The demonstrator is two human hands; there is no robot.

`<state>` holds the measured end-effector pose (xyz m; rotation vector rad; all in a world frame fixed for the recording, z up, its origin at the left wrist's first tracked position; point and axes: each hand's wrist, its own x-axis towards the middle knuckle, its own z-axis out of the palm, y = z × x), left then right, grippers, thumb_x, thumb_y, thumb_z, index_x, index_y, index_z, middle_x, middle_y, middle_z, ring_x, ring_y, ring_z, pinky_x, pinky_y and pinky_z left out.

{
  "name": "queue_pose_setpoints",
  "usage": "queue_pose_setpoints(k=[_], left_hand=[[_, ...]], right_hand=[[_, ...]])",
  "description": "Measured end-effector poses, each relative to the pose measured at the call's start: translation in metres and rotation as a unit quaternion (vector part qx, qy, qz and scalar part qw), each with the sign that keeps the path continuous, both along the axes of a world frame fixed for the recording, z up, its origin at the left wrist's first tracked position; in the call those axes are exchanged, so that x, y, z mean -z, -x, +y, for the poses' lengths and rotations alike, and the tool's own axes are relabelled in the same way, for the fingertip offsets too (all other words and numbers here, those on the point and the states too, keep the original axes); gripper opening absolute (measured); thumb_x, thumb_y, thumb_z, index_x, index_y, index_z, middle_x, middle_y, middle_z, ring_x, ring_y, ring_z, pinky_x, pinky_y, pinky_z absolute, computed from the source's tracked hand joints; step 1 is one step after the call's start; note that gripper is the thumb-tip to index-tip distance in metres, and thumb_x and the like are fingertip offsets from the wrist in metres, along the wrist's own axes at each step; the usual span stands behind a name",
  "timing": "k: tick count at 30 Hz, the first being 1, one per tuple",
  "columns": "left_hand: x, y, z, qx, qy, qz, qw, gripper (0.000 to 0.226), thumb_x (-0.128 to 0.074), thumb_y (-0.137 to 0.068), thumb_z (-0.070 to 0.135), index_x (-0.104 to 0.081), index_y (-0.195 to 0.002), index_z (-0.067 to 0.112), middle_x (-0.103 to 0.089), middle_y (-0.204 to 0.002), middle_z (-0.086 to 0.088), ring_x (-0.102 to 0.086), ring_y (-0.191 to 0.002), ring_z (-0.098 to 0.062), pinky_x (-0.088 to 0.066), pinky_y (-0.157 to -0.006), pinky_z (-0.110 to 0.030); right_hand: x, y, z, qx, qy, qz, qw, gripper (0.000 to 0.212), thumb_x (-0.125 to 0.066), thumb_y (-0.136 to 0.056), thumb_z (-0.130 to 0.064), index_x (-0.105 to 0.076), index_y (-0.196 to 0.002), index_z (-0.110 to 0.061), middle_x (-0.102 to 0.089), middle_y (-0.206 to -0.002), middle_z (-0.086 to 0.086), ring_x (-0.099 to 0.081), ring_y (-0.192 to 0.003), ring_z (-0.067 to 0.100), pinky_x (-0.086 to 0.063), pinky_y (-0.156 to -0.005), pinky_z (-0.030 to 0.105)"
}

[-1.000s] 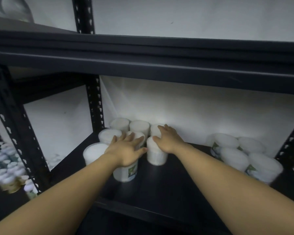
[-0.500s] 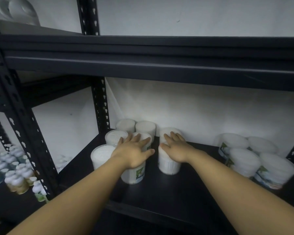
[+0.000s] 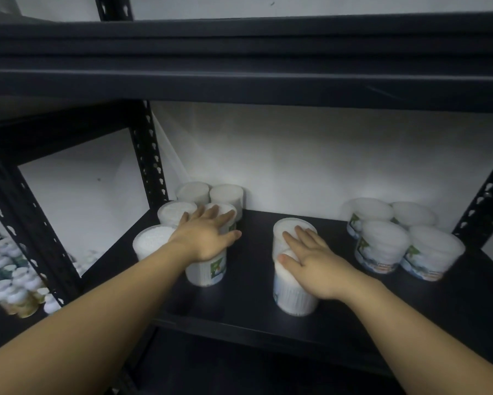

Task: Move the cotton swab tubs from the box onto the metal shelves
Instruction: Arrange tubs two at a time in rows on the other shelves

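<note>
Clear round cotton swab tubs stand on the black metal shelf. My left hand lies flat, fingers straight, on top of a tub at the front of the left cluster. My right hand rests with straight fingers across the lids of two tubs, a near one and one behind it, which stand apart in the shelf's middle. The box is out of view.
Several more tubs are grouped at the shelf's right end. An upper shelf hangs low overhead. Perforated uprights frame the bay. Small bottles fill a neighbouring rack at the lower left.
My right hand has slid two tubs rightward, away from the left cluster, toward the shelf's middle. My left hand has stayed on its tub.
</note>
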<state>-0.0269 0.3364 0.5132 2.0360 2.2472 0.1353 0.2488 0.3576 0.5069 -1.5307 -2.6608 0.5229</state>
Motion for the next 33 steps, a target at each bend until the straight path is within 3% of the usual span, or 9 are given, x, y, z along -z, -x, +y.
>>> queue_pose_setpoints(k=[5, 9, 12, 15, 18, 21, 25, 33], left_hand=[[-0.008, -0.003, 0.0, 0.011, 0.023, 0.031, 0.999, 0.069, -0.023, -0.096, 0.071, -0.009, -0.158, 0.045, -0.003, -0.17, -0.004, 0.003, -0.156, -0.032, -0.001, -0.123, -0.059], [-0.021, -0.01, 0.004, 0.042, 0.013, 0.085, 0.995, 0.073, -0.028, -0.097, 0.071, -0.015, -0.16, 0.036, -0.01, -0.168, -0.01, -0.007, -0.154, -0.034, -0.01, -0.123, -0.055], [-0.033, -0.025, 0.011, 0.148, -0.06, 0.032, 0.987, 0.059, -0.05, -0.1, 0.047, -0.036, -0.154, 0.025, -0.036, -0.158, -0.008, -0.031, -0.144, -0.028, -0.027, -0.117, -0.036], [-0.041, -0.053, 0.014, 0.253, -0.1, -0.047, 0.961, 0.046, -0.059, -0.099, 0.021, -0.054, -0.144, 0.022, -0.053, -0.144, -0.003, -0.045, -0.135, -0.019, -0.025, -0.107, -0.014], [-0.038, -0.076, 0.02, 0.293, -0.075, -0.092, 0.949, 0.044, -0.06, -0.098, 0.016, -0.057, -0.142, 0.022, -0.056, -0.141, -0.002, -0.051, -0.13, -0.015, -0.033, -0.111, -0.021], [-0.026, -0.083, 0.028, 0.295, -0.037, -0.071, 0.952, 0.045, -0.061, -0.098, 0.021, -0.056, -0.142, 0.025, -0.054, -0.146, 0.002, -0.048, -0.135, -0.014, -0.034, -0.116, -0.029], [-0.015, -0.08, 0.028, 0.295, -0.057, -0.069, 0.951, 0.042, -0.067, -0.095, 0.026, -0.062, -0.137, 0.022, -0.056, -0.143, 0.003, -0.047, -0.135, -0.012, -0.027, -0.112, -0.017], [-0.017, -0.071, 0.012, 0.269, -0.058, -0.094, 0.957, 0.047, -0.076, -0.085, 0.042, -0.066, -0.128, 0.025, -0.059, -0.133, 0.011, -0.055, -0.121, -0.006, -0.042, -0.107, -0.026]], right_hand=[[-0.01, 0.0, -0.003, -0.002, 0.007, 0.013, 1.0, 0.074, -0.024, -0.099, -0.068, -0.005, -0.161, -0.034, 0.01, -0.169, -0.006, 0.013, -0.155, 0.016, -0.007, -0.125, 0.052], [-0.014, -0.015, -0.007, 0.014, -0.017, 0.125, 0.992, 0.073, -0.038, -0.099, -0.063, -0.024, -0.16, -0.026, -0.011, -0.169, -0.005, 0.0, -0.155, 0.015, -0.004, -0.125, 0.034], [-0.015, -0.038, -0.013, -0.023, -0.071, 0.188, 0.979, 0.059, -0.058, -0.096, -0.052, -0.05, -0.148, -0.025, -0.042, -0.155, -0.01, -0.025, -0.147, 0.007, -0.016, -0.123, 0.027], [-0.015, -0.057, -0.022, -0.064, -0.068, 0.225, 0.97, 0.038, -0.066, -0.092, -0.044, -0.069, -0.127, -0.031, -0.06, -0.133, -0.022, -0.047, -0.129, -0.006, -0.039, -0.114, 0.03], [-0.012, -0.069, -0.029, -0.095, -0.066, 0.227, 0.967, 0.031, -0.068, -0.091, -0.044, -0.074, -0.119, -0.032, -0.064, -0.126, -0.025, -0.053, -0.123, -0.009, -0.043, -0.109, 0.026], [-0.006, -0.077, -0.033, -0.096, -0.058, 0.228, 0.967, 0.03, -0.07, -0.091, -0.041, -0.073, -0.12, -0.031, -0.062, -0.13, -0.025, -0.049, -0.126, -0.011, -0.039, -0.112, 0.023], [0.0, -0.091, -0.033, -0.084, -0.054, 0.237, 0.966, 0.034, -0.071, -0.091, -0.041, -0.072, -0.123, -0.031, -0.06, -0.134, -0.024, -0.047, -0.13, -0.01, -0.036, -0.115, 0.024], [-0.002, -0.123, -0.02, -0.034, -0.072, 0.225, 0.971, 0.03, -0.075, -0.089, -0.033, -0.073, -0.119, -0.031, -0.062, -0.131, -0.024, -0.05, -0.127, -0.011, -0.038, -0.115, 0.027]])
